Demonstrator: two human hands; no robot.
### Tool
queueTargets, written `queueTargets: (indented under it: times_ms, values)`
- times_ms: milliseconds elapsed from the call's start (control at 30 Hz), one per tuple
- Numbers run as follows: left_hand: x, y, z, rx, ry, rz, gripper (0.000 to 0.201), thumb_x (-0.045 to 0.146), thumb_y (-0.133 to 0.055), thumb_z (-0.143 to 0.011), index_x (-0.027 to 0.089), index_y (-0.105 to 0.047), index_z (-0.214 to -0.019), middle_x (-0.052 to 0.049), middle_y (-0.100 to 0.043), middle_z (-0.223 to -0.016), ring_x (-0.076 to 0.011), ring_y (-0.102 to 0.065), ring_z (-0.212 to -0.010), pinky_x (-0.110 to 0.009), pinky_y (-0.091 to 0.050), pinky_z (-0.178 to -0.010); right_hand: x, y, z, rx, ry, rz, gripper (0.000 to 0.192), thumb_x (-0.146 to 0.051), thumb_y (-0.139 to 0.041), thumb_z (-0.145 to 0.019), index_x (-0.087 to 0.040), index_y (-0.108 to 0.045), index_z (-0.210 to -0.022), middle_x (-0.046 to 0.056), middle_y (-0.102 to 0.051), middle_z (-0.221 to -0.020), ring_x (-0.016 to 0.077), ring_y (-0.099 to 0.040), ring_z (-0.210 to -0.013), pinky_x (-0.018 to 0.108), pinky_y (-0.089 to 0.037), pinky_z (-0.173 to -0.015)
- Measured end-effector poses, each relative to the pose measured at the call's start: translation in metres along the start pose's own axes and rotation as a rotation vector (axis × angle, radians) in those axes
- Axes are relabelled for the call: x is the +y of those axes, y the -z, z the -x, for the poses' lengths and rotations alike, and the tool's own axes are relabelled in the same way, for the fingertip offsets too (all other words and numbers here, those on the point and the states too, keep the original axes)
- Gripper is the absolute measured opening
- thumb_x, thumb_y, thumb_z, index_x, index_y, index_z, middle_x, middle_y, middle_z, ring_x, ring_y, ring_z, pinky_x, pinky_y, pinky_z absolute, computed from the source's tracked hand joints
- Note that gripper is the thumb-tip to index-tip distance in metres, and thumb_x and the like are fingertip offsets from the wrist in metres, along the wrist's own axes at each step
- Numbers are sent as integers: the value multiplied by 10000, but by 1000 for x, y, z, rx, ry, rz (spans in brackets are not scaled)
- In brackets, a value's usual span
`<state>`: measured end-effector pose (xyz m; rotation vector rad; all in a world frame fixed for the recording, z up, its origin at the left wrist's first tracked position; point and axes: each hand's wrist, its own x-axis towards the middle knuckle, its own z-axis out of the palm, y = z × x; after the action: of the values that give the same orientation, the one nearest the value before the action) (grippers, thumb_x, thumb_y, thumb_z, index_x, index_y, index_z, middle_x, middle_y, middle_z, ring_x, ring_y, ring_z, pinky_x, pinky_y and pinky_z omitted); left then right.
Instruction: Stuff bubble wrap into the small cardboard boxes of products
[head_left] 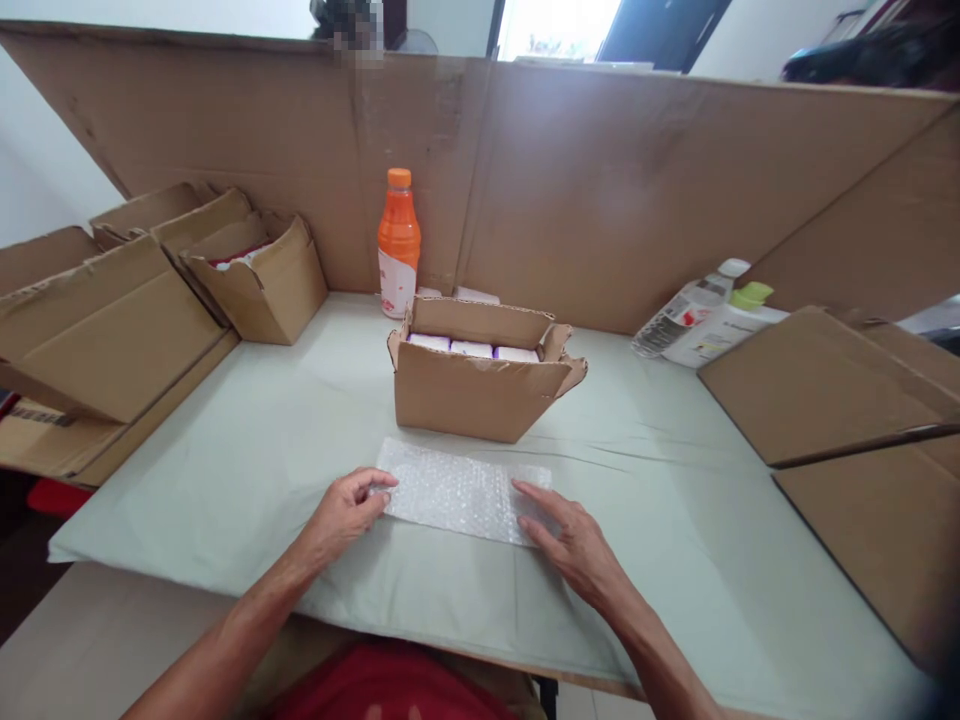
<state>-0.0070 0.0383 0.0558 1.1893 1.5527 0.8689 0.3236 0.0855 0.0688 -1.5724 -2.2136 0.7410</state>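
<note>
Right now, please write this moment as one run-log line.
left hand: at left end of bubble wrap; right hand: at right end; open carton: just beyond, white-topped packs inside

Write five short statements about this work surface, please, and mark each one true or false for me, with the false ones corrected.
1. The left hand is at the left end of the bubble wrap. True.
2. The orange bottle stands upright behind the middle carton. True.
3. The right hand is wrapped around the orange bottle. False: it is at the right end of the bubble wrap, with thumb and fingers apart.
4. The middle carton is closed at the top. False: it is open, and white-topped items show inside.
5. The clear bottle on the right is tilted. True.
</note>
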Motion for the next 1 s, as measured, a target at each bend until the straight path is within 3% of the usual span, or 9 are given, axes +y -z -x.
queueTargets:
  times_ms: [100,167,333,433,500,633,800,900,1000]
  values:
    - [6,0,5,22,-40,-35,296,362,-565,-794,160,-736,-927,-2,-622,-657,-143,-569,-576,-257,-457,-557,-2,2,1,5,76,22,334,-350,-527,-912,-255,-762,-1129,55,-773,-1133,280,-712,-1049,484,-556,-958]
    - [19,3,14,94,-239,-129,216,293,-552,-846,180,-735,-867,-25,-685,-730,-153,-634,-647,-253,-493,-597,-11,11,4,66,173,19,288,-316,-526,-935,-259,-765,-1085,39,-789,-1063,252,-735,-958,441,-590,-887]
    - [85,27,32,446,-954,-466,231,93,-595,-871,216,-719,-1023,-27,-753,-904,-152,-703,-835,-246,-547,-784,-57,68,2,477,451,15,254,-219,-621,-929,-300,-740,-1138,20,-788,-1028,206,-746,-928,333,-602,-825]
    - [132,46,11,650,-1117,-578,299,100,-622,-842,212,-709,-1105,-48,-757,-1020,-176,-702,-935,-280,-544,-872,-85,112,-26,719,494,49,246,-243,-668,-906,-296,-740,-1135,25,-780,-1077,215,-738,-958,344,-582,-870]
    - [159,55,-17,669,-1116,-554,266,157,-597,-849,179,-722,-1082,-71,-757,-1043,-202,-693,-973,-315,-531,-900,-96,137,-57,713,427,55,239,-305,-659,-896,-264,-749,-1114,43,-777,-1075,233,-727,-956,361,-569,-856]
    - [196,67,-72,387,-776,-671,220,227,-537,-813,175,-744,-866,-34,-728,-838,-173,-617,-761,-285,-469,-692,-99,167,-122,317,185,21,312,-386,-595,-871,-209,-772,-1058,58,-771,-989,232,-694,-871,328,-536,-735]
    - [222,69,-95,41,-475,-881,264,183,-506,-743,214,-454,-486,41,-314,-532,-114,-247,-538,-290,-220,-523,-99,177,-165,-173,13,272,273,-309,-592,-777,-211,-799,-925,20,-753,-867,198,-666,-801,245,-446,-615]
    - [232,64,-105,-78,-408,-1045,327,209,-521,-741,224,-338,-471,38,-224,-535,-124,-196,-535,-311,-189,-532,-107,175,-177,-281,10,525,271,-243,-600,-732,-250,-807,-908,5,-755,-851,184,-662,-775,235,-407,-596]
    - [237,58,-119,-229,-368,-1138,313,248,-538,-745,225,-371,-481,30,-277,-519,-129,-255,-513,-314,-202,-540,-114,170,-186,-345,35,674,241,-190,-607,-684,-254,-803,-809,5,-748,-787,174,-644,-695,249,-380,-581]
